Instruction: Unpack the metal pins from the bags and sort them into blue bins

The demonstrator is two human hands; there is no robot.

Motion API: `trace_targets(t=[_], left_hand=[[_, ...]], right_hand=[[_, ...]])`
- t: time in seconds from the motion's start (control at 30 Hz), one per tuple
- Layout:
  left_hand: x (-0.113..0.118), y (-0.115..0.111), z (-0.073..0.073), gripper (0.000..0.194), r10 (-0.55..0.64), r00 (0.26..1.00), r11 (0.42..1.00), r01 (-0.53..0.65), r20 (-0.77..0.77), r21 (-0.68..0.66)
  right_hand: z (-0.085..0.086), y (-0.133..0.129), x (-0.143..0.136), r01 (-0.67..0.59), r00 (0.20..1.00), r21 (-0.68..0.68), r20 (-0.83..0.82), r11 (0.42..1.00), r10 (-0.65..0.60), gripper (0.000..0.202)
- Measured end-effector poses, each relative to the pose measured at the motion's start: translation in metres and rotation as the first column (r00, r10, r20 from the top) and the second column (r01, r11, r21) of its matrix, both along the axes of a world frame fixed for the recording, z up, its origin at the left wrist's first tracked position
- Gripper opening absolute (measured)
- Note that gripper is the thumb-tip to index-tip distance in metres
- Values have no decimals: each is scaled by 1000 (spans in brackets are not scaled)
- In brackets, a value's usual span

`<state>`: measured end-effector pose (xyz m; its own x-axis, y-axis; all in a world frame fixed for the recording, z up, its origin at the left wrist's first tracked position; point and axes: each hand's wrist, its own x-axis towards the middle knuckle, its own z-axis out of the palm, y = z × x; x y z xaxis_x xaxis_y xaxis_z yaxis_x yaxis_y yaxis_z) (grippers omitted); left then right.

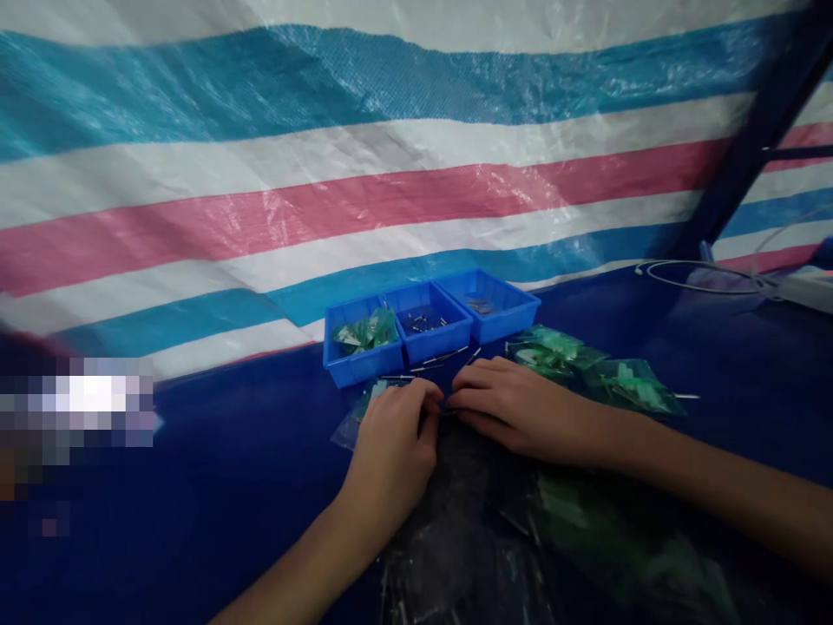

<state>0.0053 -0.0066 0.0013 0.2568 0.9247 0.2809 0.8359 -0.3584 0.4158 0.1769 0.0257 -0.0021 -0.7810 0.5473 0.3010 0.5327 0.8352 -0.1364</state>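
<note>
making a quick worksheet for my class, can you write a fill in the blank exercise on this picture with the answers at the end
The number of bins in the row is ____. The plastic wrapping in the leftmost bin is tinted ____. The hand nearer that bin is the person's ____ one. The sheet behind the row is patterned with ____.

Missing words: three; green; left; stripes.

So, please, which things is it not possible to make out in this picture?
Head view: what the left hand and right hand grip, hidden by fingers.
Head view: part of the clear packet, behind the left hand.
Head view: exact pieces in the middle blue bin, too small.
Head view: the dark bag, dim, cut by bottom edge.
</note>
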Motion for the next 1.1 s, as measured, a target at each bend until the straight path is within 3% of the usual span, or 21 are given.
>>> trace_targets(t=[0.4,0.67,0.87,1.1], left_hand=[[1,-2,1,13,-59,996,998,57,61,33],[1,-4,4,12,-62,992,997,56,110,60],[0,-7,5,18,-41,985,997,30,167,69],[1,-8,8,22,-23,978,997,7,206,74]], right_hand=[[-1,-11,6,129,976,-6,-175,992,-128,21],[6,-17,7,190,912,-103,-349,976,-215,25],[7,-18,8,130,896,-182,-401,975,-194,21],[10,-18,10,145,905,-98,-390,985,-172,27]])
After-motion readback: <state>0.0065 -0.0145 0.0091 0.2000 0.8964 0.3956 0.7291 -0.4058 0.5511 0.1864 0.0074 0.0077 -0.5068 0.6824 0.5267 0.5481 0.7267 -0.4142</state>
